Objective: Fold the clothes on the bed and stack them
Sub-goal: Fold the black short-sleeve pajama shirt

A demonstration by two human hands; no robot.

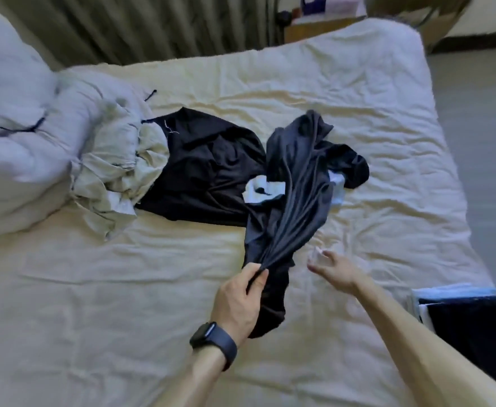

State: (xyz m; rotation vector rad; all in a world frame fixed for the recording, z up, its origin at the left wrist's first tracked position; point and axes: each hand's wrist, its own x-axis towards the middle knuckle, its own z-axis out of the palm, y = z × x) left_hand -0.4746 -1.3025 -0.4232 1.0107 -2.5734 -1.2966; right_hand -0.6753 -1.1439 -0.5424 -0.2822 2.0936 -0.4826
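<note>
Far left: bunched quilt (21, 142), pale grey-white, not part of the job. Against its right flank lies a pale green garment (117, 171), crumpled and unfolded. Next right is a black garment (205, 177), roughly flat on the bed sheet (94, 289), its left edge under the pale one. Two white patches (263, 190) show among the dark cloth; labels or separate small items, too small to tell.

Centre: left hand (238, 301), dark watch (213, 343) on the wrist, pinches a gathered corner of the dark grey garment (296, 183) between thumb and curled fingers. The cloth runs up and away from that pinch in a rope of folds. Its far end is heaped on the sheet, overlapping the black garment.

Right of that: right hand (332, 267), blurred, fingers loosely spread, holding nothing, near the grey cloth but apart from it.

Right edge: folded stack (475, 318), dark piece on top, lighter layers beneath.

Step in hand, my reading: free the grey garment and spread it. To do it well, the right hand should take a second corner along the same hem. Both hands then lift clear so the black garment is not dragged, shake once, lay the cloth flat on bare sheet nearer the body, and smooth it before folding.

Count: unfolded garments 3; white patches 2; stack 1; quilt 1; hands 2; watch 1
</note>
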